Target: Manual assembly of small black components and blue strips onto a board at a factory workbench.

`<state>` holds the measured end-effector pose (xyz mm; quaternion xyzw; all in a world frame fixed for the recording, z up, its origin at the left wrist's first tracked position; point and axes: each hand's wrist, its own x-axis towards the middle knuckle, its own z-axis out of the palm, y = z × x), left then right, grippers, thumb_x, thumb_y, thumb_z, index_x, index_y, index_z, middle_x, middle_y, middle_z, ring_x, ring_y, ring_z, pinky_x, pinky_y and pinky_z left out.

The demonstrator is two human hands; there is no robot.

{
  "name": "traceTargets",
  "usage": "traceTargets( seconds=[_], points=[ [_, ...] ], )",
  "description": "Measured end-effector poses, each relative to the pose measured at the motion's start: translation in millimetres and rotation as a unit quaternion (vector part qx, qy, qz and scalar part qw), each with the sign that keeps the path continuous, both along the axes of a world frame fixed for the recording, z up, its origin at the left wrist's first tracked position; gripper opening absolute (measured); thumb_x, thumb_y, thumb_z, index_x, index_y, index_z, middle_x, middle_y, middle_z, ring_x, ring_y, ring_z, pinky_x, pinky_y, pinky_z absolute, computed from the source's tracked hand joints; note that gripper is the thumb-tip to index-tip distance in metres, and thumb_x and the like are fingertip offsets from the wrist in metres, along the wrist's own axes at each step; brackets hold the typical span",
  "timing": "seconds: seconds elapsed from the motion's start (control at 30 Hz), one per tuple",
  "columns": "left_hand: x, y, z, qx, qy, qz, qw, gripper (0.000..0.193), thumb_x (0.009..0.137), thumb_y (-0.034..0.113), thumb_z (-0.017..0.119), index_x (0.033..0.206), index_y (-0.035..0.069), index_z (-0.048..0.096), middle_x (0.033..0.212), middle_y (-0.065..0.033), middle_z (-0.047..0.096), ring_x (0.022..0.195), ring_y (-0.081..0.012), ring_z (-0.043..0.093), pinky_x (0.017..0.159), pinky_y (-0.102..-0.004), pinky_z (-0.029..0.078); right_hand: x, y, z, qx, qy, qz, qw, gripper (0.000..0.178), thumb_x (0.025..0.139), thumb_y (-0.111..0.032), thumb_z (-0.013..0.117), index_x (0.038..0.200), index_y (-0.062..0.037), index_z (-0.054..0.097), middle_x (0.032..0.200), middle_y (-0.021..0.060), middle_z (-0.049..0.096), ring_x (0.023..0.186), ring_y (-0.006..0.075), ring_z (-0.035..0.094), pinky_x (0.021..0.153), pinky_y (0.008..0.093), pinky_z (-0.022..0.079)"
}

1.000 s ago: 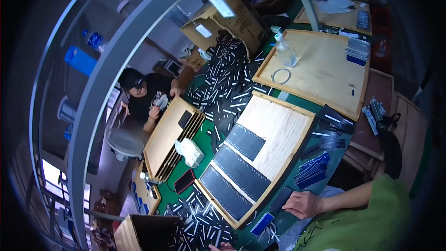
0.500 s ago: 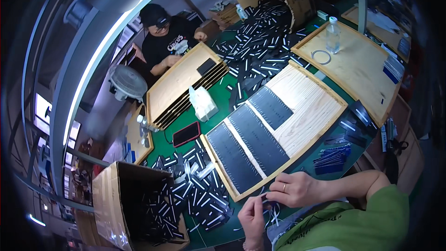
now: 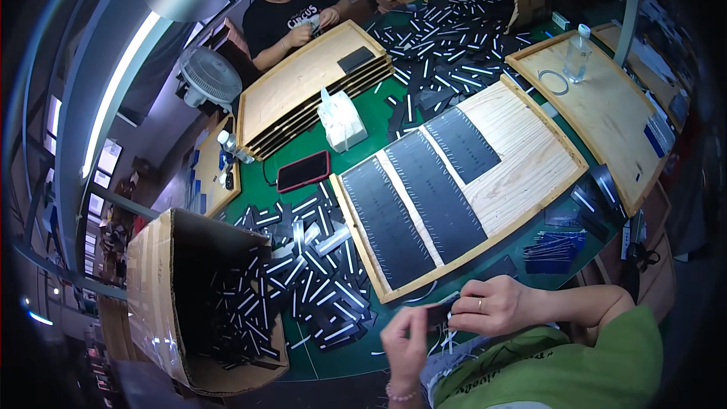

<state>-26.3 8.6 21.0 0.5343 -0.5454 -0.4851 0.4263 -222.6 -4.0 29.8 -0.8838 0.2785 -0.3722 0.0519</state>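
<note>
Here, an open cardboard box (image 3: 163, 295) lies tipped on its side well to the left of the hands, its brown flaps spread and its mouth spilling small black strips with white ends (image 3: 318, 280) onto the green bench (image 3: 303, 148). Beyond that pile, farther from the hands, sit a dark phone in a red case (image 3: 303, 170) and a white tissue pack (image 3: 342, 120). To the right of the hands lies a stack of blue packets (image 3: 551, 250).

The left hand (image 3: 405, 344) and the right hand (image 3: 492, 304) meet just above the person's green shirt, both pinched closed on one small black strip (image 3: 439, 310) held between them; it is dark, flat and narrow, and its details are too small to tell.

Just beyond the hands lies a pale wooden tray (image 3: 522, 159) carrying three long black sheets (image 3: 432, 197) made of rows of such strips. Farther right, a second wooden tray (image 3: 613, 106) holds a clear bottle (image 3: 577, 57) and a thin ring (image 3: 553, 82). Across the bench, another person in a black shirt (image 3: 291, 7) works over a stack of wooden trays (image 3: 310, 83), with a grey fan (image 3: 208, 76) beside them. More black strips (image 3: 454, 15) cover the far end of the bench.
</note>
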Motion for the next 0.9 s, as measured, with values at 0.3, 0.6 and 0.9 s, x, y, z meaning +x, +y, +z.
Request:
traceTargets(
  seconds=[0.3,0.6,0.9],
  points=[
    [34,-32,-3,0.011,0.212,0.190,0.959,0.028,0.097,0.012,0.049,0.111,-0.010,0.059,0.100,-0.0141,0.065,0.060,-0.0122,0.057,0.056,-0.0231,0.050,25,31,-30,0.103,-0.040,0.051,0.993,0.032,0.068,-0.014,0.057,0.099,-0.0067,0.059,0.080,0.0002,0.054,0.070,0.0144,0.053,0.053,0.0246,0.046],
    [44,-18,-30,0.070,0.254,0.201,0.943,0.026,0.096,0.009,0.052,0.112,-0.009,0.059,0.087,-0.0081,0.063,0.062,-0.0160,0.064,0.057,-0.0272,0.056,10,0,-66,0.175,-0.044,-0.085,0.980,0.055,0.059,-0.014,0.084,0.110,-0.0078,0.064,0.084,0.0028,0.066,0.060,0.0175,0.049,0.045,0.0283,0.043],
    [38,-16,-24,0.041,0.168,0.198,0.965,0.020,0.093,0.006,0.057,0.107,-0.006,0.063,0.093,-0.0127,0.068,0.065,-0.0146,0.066,0.060,-0.0244,0.055,4,-3,-46,-0.040,-0.043,-0.006,0.998,0.036,0.067,-0.010,0.072,0.102,-0.0195,0.069,0.094,-0.0039,0.069,0.058,0.0091,0.042,0.046,0.0167,0.038]
  ],
)
